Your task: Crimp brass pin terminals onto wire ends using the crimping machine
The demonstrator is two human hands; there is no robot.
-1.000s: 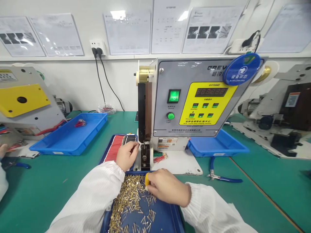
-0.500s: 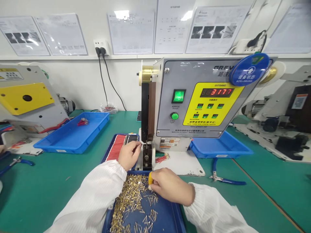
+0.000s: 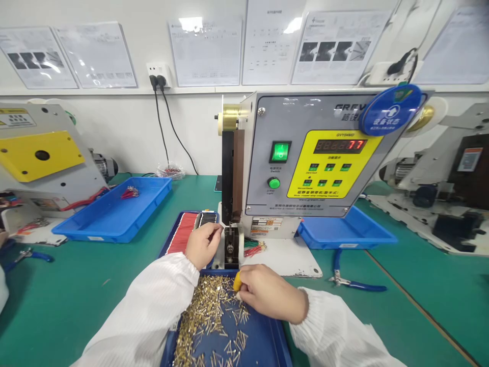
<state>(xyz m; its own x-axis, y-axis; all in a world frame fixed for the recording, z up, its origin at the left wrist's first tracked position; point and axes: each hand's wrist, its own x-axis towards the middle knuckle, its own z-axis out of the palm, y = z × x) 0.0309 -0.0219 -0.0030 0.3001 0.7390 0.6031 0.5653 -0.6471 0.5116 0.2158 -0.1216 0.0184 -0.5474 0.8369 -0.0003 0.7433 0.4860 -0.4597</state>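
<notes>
My left hand is closed in a pinch just left of the small metal die at the foot of the crimping machine. What lies between its fingertips is too small to make out. My right hand is closed over the upper right of a dark blue tray. A yellow finger cot covers one of its fingers, and whatever they pinch is hidden. Many small brass-coloured pins lie in that tray, heaped to the left. Behind my left hand, red wires and black wires lie in another tray.
Bundled red and green wires rest on the machine's white base. Blue-handled cutters lie to the right, before a blue tray. At left stand another blue tray and a second machine. A co-worker's sleeve shows at the left edge.
Both my hands stay almost still. The display showed 3177 and now shows only 77 lit. More of the co-worker's white sleeve has come in at the left edge.
</notes>
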